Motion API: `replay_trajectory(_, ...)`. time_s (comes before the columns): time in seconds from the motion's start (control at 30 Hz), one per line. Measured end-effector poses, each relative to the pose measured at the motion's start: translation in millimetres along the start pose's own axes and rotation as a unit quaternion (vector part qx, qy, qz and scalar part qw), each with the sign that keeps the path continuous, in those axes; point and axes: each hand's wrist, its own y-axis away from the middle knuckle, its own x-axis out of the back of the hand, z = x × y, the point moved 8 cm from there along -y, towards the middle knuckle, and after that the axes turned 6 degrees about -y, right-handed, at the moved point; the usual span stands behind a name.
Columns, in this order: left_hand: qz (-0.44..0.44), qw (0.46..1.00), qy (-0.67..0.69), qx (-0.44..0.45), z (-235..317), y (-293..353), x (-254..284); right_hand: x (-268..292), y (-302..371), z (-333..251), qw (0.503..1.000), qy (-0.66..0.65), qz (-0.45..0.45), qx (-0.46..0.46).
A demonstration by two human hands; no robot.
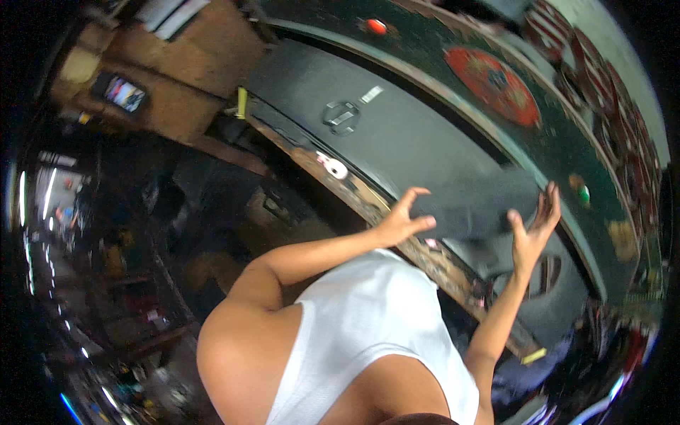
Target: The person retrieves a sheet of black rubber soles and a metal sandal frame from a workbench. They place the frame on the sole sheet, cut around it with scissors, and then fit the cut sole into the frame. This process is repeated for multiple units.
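Note:
A dark grey flat piece of sheet material (pixel 471 205), smeared by motion, spans the gap between my hands above the work bed. At its left end my left hand (pixel 402 222) holds it with thumb and fingers. My right hand (pixel 534 230) grips the other end, thumb on the near side and fingers toward the far edge. Beneath lies a large grey sheet (pixel 418 142). A round metal cutting die (pixel 341 117) rests on that sheet to the left. Another die-like oval shape (pixel 547 275) is partly hidden behind my right wrist.
A green machine beam (pixel 425 53) with a red oval, a red button (pixel 376 27) and a green button (pixel 584 194) runs along the far side. On the worn near ledge sits a white roll (pixel 333 167). A phone (pixel 123 93) lies on the wooden surface at left.

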Motion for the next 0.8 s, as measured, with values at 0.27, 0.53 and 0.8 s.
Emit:
replay_trajectory(0.27, -0.196, 0.961, -0.126, 0.152, -14, 45, 23, -1, 48, 46, 0.967, 0.033, 0.032, -0.251)
replay_trajectory(0.53, -0.112, 0.816, -0.550, -0.136, -20, 32, 75, -63, 123, 69, 0.886, 0.148, -0.092, -0.430)
replay_trajectory(0.8, -0.126, 0.791, -0.588, -0.114, -35, 33, 69, -61, 122, 77, 0.866, 0.133, -0.105, -0.471)
